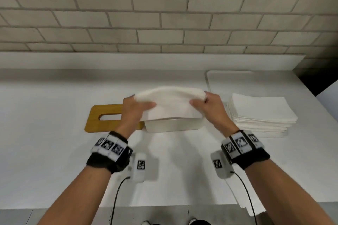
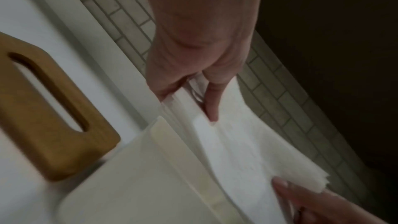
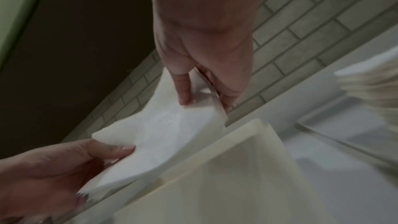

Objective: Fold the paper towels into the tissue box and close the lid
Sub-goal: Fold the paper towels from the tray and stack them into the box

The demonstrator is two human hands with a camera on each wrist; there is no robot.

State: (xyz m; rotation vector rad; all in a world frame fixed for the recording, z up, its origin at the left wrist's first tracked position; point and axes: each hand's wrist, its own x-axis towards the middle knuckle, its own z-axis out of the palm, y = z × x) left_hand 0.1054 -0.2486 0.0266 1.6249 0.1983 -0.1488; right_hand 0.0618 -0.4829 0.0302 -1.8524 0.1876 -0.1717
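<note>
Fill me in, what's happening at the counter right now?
A person is loading paper towels into a white tissue box on the white counter. The left hand and right hand each grip one end of a folded bundle of paper towels, held arched just above the open box. The wooden lid with its slot lies flat on the counter to the box's left, so closing is not yet done. A stack of paper towels sits to the right.

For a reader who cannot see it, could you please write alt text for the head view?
Two hands, left hand and right hand, hold a folded paper towel bundle above an open white tissue box; the wooden lid lies left, stacked paper towels right.
</note>
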